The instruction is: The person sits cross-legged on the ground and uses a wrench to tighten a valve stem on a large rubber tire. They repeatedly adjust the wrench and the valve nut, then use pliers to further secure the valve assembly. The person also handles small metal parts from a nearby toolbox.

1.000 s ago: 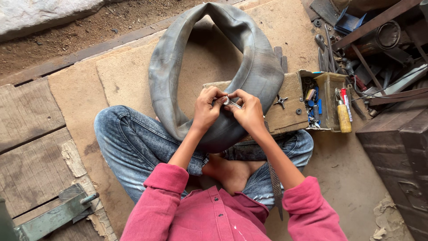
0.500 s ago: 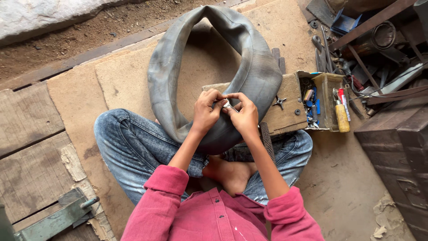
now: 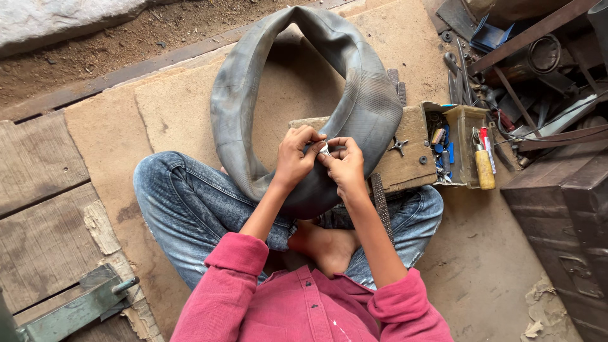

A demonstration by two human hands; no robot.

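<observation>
A large grey rubber inner tube [image 3: 253, 82] lies in a loop on the ground in front of me, its near end resting on my lap. My left hand [image 3: 295, 155] and my right hand [image 3: 345, 166] meet over that near part. Together the fingers pinch a small shiny metal piece [image 3: 324, 150] against the rubber. I sit cross-legged in blue jeans and a pink shirt, one bare foot showing below the hands.
A wooden box [image 3: 415, 149] with small tools, a yellow-handled screwdriver [image 3: 484, 166] and a metal cross piece sits to the right of the tube. Scrap metal and rods [image 3: 538, 69] pile at the far right. Wooden planks [image 3: 38, 190] lie on the left.
Both hands have stayed on the tube's near end, shifting slightly as the fingers work the small metal piece. My right elbow has drawn in a little.
</observation>
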